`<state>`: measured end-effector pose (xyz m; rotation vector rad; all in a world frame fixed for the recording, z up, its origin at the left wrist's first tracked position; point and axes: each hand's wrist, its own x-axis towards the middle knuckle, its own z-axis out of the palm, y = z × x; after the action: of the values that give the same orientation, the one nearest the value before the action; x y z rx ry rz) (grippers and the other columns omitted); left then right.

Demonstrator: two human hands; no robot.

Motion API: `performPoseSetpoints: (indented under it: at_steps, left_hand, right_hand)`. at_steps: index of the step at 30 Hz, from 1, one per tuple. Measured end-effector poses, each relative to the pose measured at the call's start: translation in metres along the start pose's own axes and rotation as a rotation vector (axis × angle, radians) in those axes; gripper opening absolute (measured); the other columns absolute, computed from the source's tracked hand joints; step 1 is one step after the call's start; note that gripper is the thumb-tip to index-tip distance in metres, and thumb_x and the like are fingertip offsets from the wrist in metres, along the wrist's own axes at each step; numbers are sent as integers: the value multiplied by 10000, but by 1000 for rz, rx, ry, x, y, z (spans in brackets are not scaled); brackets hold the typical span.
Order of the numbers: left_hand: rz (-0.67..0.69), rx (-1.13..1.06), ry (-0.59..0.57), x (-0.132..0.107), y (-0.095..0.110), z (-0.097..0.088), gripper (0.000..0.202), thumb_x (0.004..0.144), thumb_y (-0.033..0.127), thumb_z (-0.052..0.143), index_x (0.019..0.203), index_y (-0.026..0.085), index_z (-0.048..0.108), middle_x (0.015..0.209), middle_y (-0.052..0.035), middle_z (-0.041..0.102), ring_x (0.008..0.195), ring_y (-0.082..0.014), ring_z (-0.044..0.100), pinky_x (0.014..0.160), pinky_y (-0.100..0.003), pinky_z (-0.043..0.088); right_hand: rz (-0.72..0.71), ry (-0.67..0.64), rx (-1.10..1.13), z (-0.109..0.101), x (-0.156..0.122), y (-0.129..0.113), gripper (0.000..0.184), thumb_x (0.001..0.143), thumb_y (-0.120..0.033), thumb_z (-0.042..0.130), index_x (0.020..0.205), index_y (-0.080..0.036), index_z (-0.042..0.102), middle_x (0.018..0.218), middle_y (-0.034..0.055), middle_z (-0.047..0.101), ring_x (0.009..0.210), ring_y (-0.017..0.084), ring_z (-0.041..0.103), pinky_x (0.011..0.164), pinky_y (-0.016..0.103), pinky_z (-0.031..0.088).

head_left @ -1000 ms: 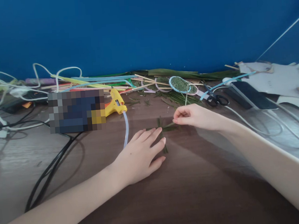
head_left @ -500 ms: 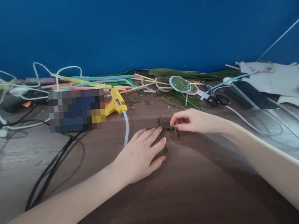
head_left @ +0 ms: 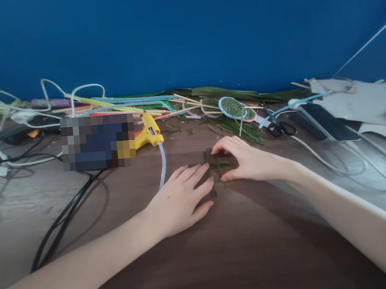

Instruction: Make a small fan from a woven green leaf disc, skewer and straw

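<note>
Several narrow green leaf strips (head_left: pixel 213 192) lie crossed on the brown table, some running lengthwise and others crosswise. My left hand (head_left: pixel 180 199) rests flat over their left side, fingers spread, with its fingertips on the strips and hiding part of them. On the right, my right hand (head_left: pixel 244 160) has thumb and index finger wide apart, arched over the crosswise strip (head_left: pixel 226 163). The thumb tip is beside a short upright strip (head_left: pixel 220 171); whether it touches is hard to tell. Nothing is visibly pinched in this hand.
A yellow glue gun (head_left: pixel 148 132) with a clear glue stick lies left of centre, near a blurred-out patch. Behind are blue- and purple-rimmed green discs (head_left: pixel 232 108), wooden sticks and loose leaf strips. Black scissors (head_left: pixel 280 128), a phone (head_left: pixel 328 122) and cables lie right; black cables (head_left: pixel 61 217) run left.
My right thumb and index finger have parted from their pinch at the strip's right end. That hand has shifted slightly left. The left hand stays put on the strips.
</note>
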<state>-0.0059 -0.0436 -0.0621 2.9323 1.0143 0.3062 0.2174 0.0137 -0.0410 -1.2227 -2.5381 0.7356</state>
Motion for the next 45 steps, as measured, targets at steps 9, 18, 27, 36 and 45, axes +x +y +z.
performPoseSetpoints:
  at_steps: [9, 18, 27, 36, 45]
  left_hand:
    - [6, -3, -5, 1, 0, -1, 379, 879, 360, 404, 1176, 151, 513, 1351, -150, 440, 1230, -273, 406, 999, -450, 338]
    - [-6, -45, -21, 2, 0, -7, 387, 883, 388, 399, 1171, 160, 520, 1363, -146, 427, 1216, -281, 414, 987, -475, 337]
    - [-167, -304, -59, 5, -2, -18, 310, 896, 281, 353, 1133, 152, 506, 1307, -93, 502, 1159, -222, 452, 965, -424, 369]
    - [-248, -400, -44, 10, -3, -23, 297, 891, 192, 303, 1114, 171, 498, 1191, -68, 575, 1090, -188, 501, 945, -399, 397]
    - [-306, -400, -149, 24, -12, -36, 286, 862, 166, 300, 1088, 203, 472, 1090, -63, 605, 1018, -188, 568, 851, -353, 468]
  right_hand:
    - [-51, 54, -25, 11, -1, -12, 378, 680, -348, 677, 987, -212, 503, 1067, 60, 537, 992, 238, 456, 847, 385, 370]
    - [-71, 79, 114, 10, 2, -8, 259, 721, -320, 643, 910, -209, 506, 967, 45, 549, 924, 202, 477, 831, 367, 392]
    - [-133, 300, 64, 29, -1, -3, 52, 778, -164, 551, 818, -196, 553, 927, 52, 595, 907, 195, 511, 853, 375, 385]
    - [-150, 334, 104, 27, -3, -2, 70, 772, -158, 549, 815, -199, 586, 914, 51, 627, 893, 192, 543, 833, 373, 404]
    - [-185, 349, 79, 29, -2, -1, 126, 776, -103, 523, 705, -194, 574, 934, 54, 630, 889, 189, 540, 833, 372, 415]
